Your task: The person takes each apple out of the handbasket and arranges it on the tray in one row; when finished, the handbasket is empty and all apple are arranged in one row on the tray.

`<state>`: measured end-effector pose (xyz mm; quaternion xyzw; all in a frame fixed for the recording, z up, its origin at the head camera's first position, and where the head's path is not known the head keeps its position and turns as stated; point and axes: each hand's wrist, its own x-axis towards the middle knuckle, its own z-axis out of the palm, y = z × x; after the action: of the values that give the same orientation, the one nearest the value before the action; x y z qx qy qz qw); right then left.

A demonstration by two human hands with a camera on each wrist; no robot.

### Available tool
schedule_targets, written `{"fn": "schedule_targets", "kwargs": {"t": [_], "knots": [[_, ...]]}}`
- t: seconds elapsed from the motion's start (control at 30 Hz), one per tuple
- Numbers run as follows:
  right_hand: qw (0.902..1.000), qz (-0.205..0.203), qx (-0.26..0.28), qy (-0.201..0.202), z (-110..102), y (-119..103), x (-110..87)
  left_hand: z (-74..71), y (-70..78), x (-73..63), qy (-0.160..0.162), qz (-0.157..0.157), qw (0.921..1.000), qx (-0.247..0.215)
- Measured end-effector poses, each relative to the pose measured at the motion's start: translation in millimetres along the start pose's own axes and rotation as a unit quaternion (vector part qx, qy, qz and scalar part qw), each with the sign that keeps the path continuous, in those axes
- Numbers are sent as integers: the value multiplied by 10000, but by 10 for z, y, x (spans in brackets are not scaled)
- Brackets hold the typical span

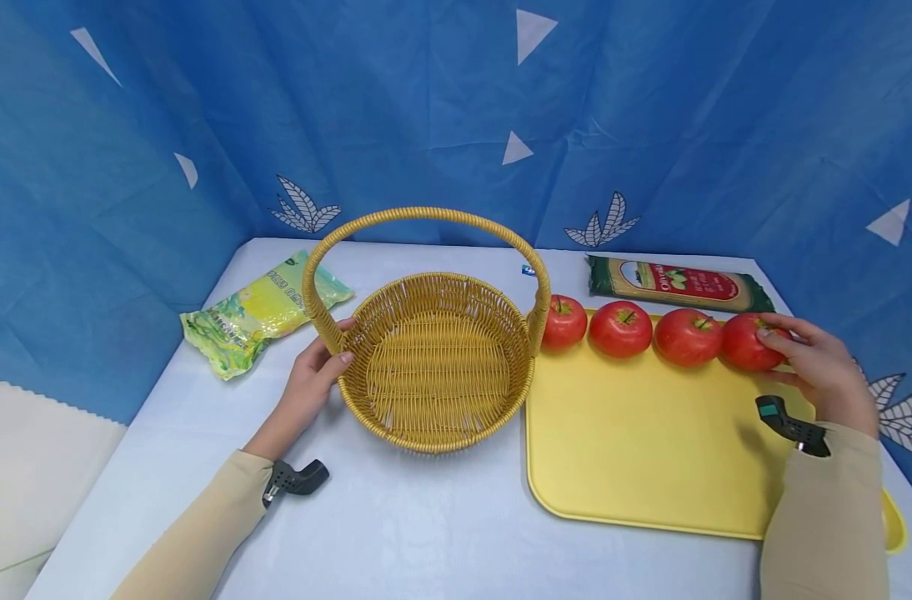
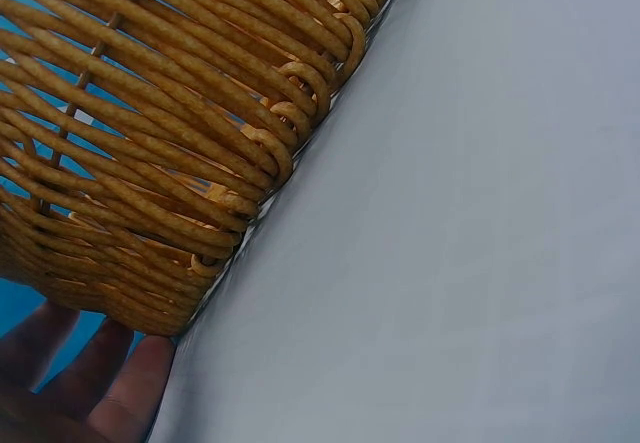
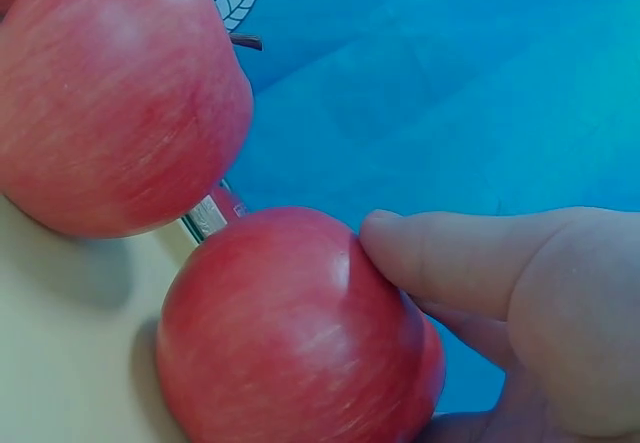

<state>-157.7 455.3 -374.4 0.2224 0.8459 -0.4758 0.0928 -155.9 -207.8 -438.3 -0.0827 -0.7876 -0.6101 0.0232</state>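
A round wicker basket with a tall hoop handle stands upright on the table. At its left side my left hand grips the rim by the handle's base, thumb on the rim; its fingers show against the outer wall in the left wrist view. My right hand holds the rightmost red apple, thumb and fingers around its right side. Three more apples, a left one, a second and a third, sit in a row along the tray's back edge.
A yellow tray lies right of the basket. Behind the apples is a long pack of pasta with a red label. A green and yellow bag lies at the back left. Blue cloth hangs behind the white table.
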Motion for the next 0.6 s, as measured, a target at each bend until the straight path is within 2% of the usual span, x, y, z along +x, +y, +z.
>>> {"fn": "schedule_targets", "kwargs": {"t": [0.37,0.6], "knots": [[9993,225,211,217,-27,-26,-2,4,9,-4,-2,-62,10000,22],[9938,463,721,712,-19,-107,-59,3,17,-5,8,-20,10000,27]]}}
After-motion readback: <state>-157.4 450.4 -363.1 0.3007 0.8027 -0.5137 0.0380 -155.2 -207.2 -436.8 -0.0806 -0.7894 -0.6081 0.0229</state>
